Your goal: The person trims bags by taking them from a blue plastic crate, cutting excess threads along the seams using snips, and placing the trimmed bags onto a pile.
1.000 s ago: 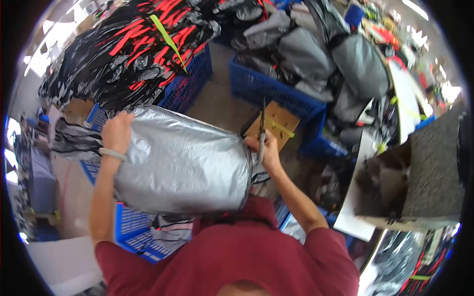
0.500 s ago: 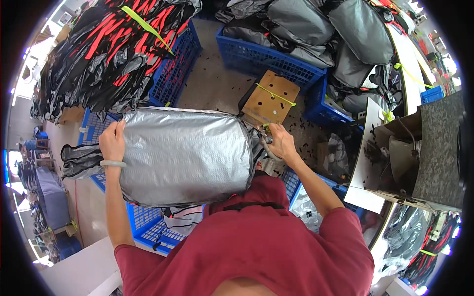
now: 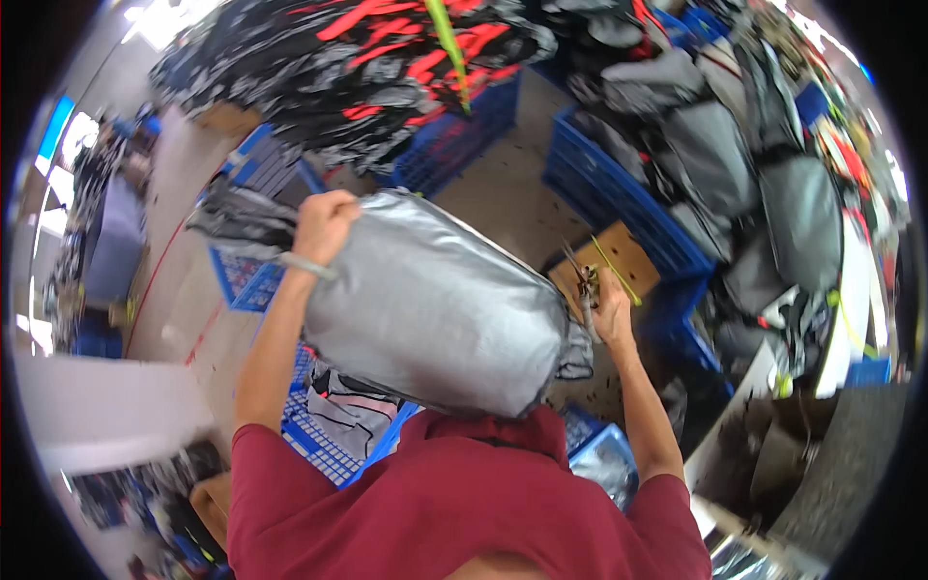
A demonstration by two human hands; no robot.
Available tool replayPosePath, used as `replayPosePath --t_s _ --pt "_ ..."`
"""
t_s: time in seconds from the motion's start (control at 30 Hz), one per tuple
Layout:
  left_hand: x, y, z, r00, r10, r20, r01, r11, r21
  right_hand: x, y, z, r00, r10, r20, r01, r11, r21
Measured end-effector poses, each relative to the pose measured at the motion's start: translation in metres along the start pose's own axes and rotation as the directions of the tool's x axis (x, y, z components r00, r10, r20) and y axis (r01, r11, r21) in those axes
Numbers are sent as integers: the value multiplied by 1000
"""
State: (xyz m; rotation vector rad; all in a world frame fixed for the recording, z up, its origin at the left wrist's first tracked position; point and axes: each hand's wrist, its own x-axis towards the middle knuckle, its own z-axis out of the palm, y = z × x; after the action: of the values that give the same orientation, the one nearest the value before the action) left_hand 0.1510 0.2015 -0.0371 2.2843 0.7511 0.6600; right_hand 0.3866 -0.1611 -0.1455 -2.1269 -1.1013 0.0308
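A puffy silver bag (image 3: 435, 309) with dark edging hangs slantwise before my body, its right end lower. My left hand (image 3: 326, 227) is closed on its upper left end, beside a loose grey-and-black flap (image 3: 242, 222) that sticks out to the left. My right hand (image 3: 611, 307) is closed around a pair of scissors (image 3: 586, 286), just off the bag's right end. The blades point up and away from me, apart from the bag. A short dark flap (image 3: 577, 353) juts from the bag's right end below the scissors.
Blue crates hold heaped black-and-red pieces (image 3: 387, 68) at the far left and grey bags (image 3: 710, 145) at the far right. Below the silver bag is a blue crate (image 3: 333, 459) with fabric pieces. A brown board (image 3: 628, 253) lies beyond my right hand; a machine (image 3: 841, 474) stands right.
The view has turned, and the silver bag now slants down to the right. My right hand with the scissors has moved away from the bag's end, and the blades now show clearly.
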Motion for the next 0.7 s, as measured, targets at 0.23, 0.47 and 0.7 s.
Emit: replayPosePath --t_s 0.23,0.47,0.7 --pt "-13 -4 -5 987 -162 -16 160 982 -99 135 -90 56 852 -520 63 523 850 -56" --pt "-12 -3 -8 962 -268 45 272 945 -181 178 -137 83 719 -674 170 695 704 -146" --pt "-8 -12 -1 966 -256 47 260 942 -213 182 -143 74 734 -631 252 671 731 -123"
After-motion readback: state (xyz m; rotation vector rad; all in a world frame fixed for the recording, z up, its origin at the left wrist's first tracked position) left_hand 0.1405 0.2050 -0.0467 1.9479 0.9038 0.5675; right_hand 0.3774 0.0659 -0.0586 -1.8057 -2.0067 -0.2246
